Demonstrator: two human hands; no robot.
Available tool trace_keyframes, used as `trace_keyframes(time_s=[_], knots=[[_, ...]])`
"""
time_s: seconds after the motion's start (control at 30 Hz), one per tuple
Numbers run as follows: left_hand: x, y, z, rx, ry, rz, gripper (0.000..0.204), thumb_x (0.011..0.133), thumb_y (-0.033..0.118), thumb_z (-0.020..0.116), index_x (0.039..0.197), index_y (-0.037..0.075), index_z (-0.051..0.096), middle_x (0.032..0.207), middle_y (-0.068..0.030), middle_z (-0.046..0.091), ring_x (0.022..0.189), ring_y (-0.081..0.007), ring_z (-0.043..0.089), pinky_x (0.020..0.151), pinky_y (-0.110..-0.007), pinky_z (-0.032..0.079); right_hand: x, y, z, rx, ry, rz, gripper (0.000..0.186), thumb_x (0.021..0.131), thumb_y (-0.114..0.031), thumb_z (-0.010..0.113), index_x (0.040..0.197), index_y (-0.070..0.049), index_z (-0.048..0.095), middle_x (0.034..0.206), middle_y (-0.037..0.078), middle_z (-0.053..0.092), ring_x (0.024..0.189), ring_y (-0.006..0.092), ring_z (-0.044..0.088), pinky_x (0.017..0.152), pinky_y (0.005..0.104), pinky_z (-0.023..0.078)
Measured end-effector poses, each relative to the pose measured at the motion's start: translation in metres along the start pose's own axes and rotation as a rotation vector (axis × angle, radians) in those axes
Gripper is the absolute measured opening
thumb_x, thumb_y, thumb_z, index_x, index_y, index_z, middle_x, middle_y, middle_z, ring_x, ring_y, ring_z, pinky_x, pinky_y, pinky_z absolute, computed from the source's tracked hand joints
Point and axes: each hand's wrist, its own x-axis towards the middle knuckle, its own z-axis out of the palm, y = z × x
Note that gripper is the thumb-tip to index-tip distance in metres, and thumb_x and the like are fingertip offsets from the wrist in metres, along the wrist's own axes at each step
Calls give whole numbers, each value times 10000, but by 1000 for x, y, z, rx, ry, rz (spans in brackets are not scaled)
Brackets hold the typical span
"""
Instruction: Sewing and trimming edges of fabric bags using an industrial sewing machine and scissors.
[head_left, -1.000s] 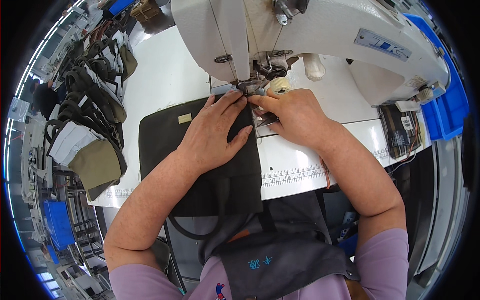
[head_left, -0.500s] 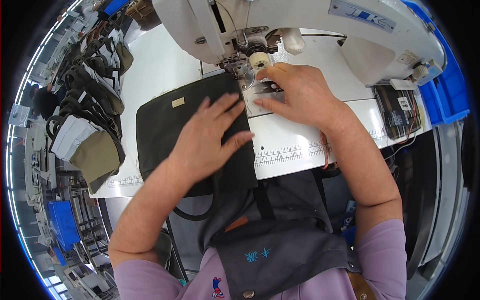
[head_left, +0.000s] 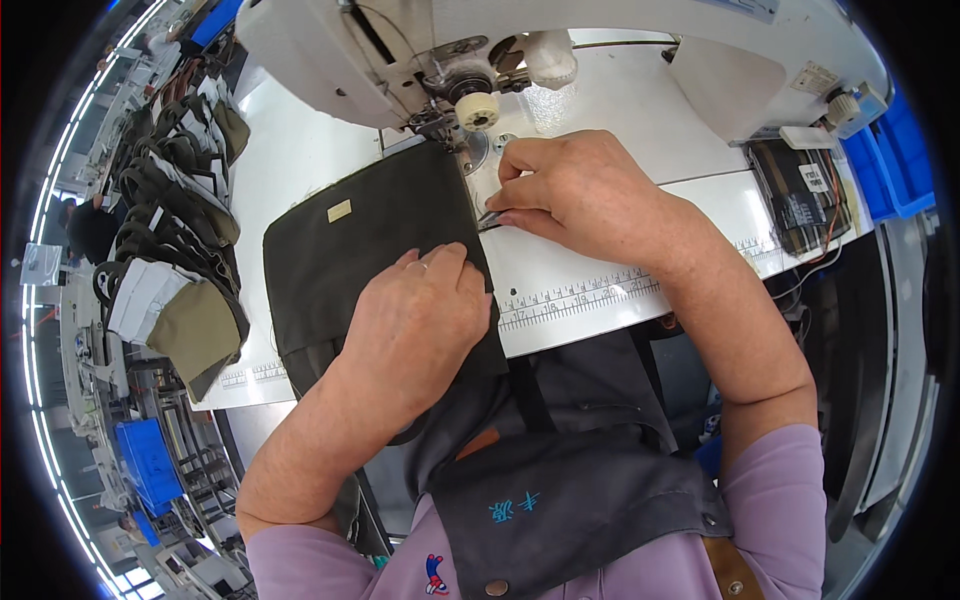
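— What's carrying it all?
— A white table, with a ruler scale along its front edge.
— And on it?
— Dark cloth, flat, overhanging that edge. The machine stands behind; a striped piece lies at the right end.

Dark fabric piece, pale-labelled, is laid flat under left hand; small metal tool is pinched in right hand beside its edge.
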Motion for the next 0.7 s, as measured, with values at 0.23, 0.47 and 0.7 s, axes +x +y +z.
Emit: trace_keyframes(time_s=[0.23, 0.47, 0.7], knots=[[-13, -2, 8, 38, 94, 87, 182, 749, 46, 770, 898, 13, 673, 1035, -135, 732, 863, -288, 732, 778, -380, 598, 0, -1, 4, -23, -11, -37, 120, 841, -228, 730, 824, -114, 763, 907, 34, 674, 808, 264, 699, 687, 415, 550], [-11, -11, 18, -279, 353, -41, 160, 695, -56, 760, 780, 40, 664, 889, -91, 758, 752, -250, 738, 631, -323, 574, 1, -3, 9, -59, -6, -27, 141, 851, -237, 699, 840, -116, 772, 931, 49, 679, 844, 263, 717, 703, 416, 570], [-11, -15, 13, -226, 298, -11, 152, 696, -34, 763, 765, 47, 655, 919, -78, 759, 772, -237, 731, 692, -331, 577, 2, -6, 10, -90, -74, -46, 136, 851, -213, 674, 848, -118, 771, 921, 54, 673, 848, 264, 714, 702, 418, 572]])
